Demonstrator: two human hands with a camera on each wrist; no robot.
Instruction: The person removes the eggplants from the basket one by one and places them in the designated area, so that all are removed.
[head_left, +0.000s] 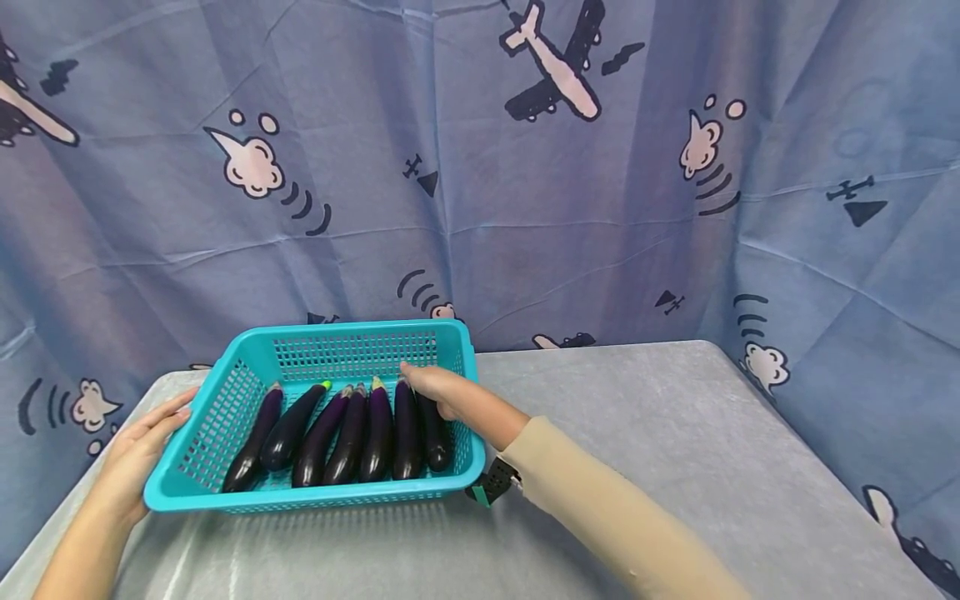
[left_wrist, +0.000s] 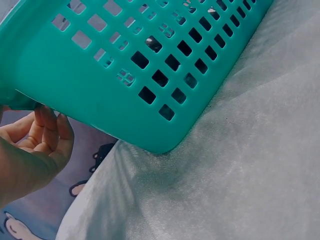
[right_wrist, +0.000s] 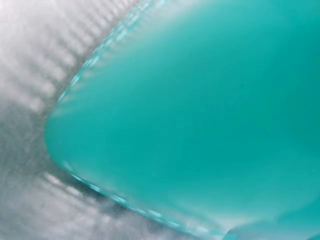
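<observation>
A turquoise plastic basket (head_left: 300,502) with perforated walls holds a row of several glossy dark eggplants (head_left: 348,442). At its left end, my left hand (head_left: 142,446) grips the rim; in the left wrist view, its curled fingers (left_wrist: 50,132) are under the rim's edge. My right hand (head_left: 442,392) reaches over the basket's right side, above the stem end of the rightmost eggplant (head_left: 437,433). Most of its fingers are hidden, and I cannot tell whether they hold that eggplant. The right wrist view is filled by the basket's blurred outer corner (right_wrist: 150,125).
The basket stands on a grey cloth-covered table (head_left: 637,433), toward its left side. Behind and beside the table hangs a blue curtain (head_left: 360,167) printed with airplanes. A black wrist device (head_left: 497,479) sits below my right wrist, beside the basket's near right corner.
</observation>
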